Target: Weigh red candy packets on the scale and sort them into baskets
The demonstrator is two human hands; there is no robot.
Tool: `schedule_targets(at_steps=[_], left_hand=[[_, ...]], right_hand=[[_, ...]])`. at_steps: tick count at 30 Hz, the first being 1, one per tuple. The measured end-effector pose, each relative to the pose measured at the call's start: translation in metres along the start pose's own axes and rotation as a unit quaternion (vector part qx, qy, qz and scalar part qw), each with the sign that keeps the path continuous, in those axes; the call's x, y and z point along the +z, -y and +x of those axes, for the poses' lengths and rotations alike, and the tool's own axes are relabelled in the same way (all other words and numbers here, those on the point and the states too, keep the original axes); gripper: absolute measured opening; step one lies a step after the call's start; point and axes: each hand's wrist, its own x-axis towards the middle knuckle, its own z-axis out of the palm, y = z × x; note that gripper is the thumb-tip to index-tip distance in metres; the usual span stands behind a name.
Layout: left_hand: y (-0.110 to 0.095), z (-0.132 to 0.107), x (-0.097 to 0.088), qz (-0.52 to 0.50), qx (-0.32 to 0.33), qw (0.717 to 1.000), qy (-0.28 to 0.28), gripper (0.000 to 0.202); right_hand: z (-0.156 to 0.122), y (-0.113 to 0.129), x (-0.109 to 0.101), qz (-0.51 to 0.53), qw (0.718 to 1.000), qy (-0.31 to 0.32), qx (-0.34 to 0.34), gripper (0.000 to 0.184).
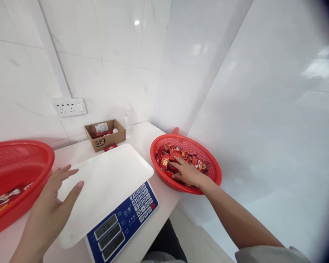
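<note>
My right hand [186, 171] reaches into the right red plastic basket [218, 171], its fingers spread over a heap of small red-wrapped packets [170, 153]. Whether the fingertips grip any packet cannot be made out. My left hand [53, 197] hangs with thumb and fingers apart over the left edge of the white scale pan [106, 182], holding nothing. Below the pan sits the blue keypad panel [126, 223] of the digital scale, with three display windows. On the left, another red basket [48, 153] holds several red-and-white packets [9, 197].
A small cardboard box [108, 138] with red items inside stands behind the scale, near a clear plastic bottle [128, 124]. One red packet [110, 147] lies in front of the box. A wall socket [70, 107] and tiled walls bound the white table [145, 128].
</note>
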Motion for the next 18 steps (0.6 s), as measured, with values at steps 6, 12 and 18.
schedule_targets(at_steps=[6,12,18], left_hand=[[-0.002,0.002,-0.005,-0.001,-0.006,0.998,0.055,0.04],[-0.003,0.002,-0.005,-0.008,-0.006,0.998,0.066,0.04],[-0.001,0.002,-0.003,-0.014,0.018,0.998,0.066,0.038]], right_hand=[[-0.001,0.004,0.0,-0.037,0.997,-0.053,-0.052,0.032],[-0.011,0.014,-0.001,-0.067,0.993,-0.054,-0.082,0.032],[-0.008,0.015,0.001,-0.07,0.992,-0.051,-0.092,0.034]])
